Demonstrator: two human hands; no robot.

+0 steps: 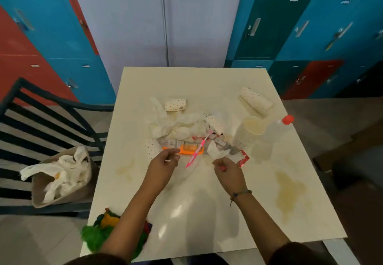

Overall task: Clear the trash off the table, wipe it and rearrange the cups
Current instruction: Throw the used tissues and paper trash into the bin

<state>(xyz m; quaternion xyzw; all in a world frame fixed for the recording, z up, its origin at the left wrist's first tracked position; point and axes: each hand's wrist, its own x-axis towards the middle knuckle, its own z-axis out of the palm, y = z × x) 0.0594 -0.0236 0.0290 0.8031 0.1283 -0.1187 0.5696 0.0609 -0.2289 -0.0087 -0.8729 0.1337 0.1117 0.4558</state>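
Note:
A heap of crumpled white tissues (176, 126), wrappers, an orange comb (186, 149) and a pink toothbrush (196, 150) lies mid-table on the cream table (207, 82). Dotted paper cups lie tipped over: one (175, 104) behind the heap, one (257, 101) at the far right, one (152, 148) near my left hand. My left hand (163, 166) pinches the comb's handle end. My right hand (228, 173) grips a crumpled tissue (216, 151) and a red scrap. A stack of plain cups (248, 134) lies beside a clear bottle with a red cap (288, 119).
Brown spill stains (290, 194) mark the table's right side, with a fainter one (126, 169) on the left. A bag holding used tissues (62, 177) sits on a black chair (41, 119) at the left. A green and yellow cloth (103, 231) lies at the table's near left corner. Lockers stand behind.

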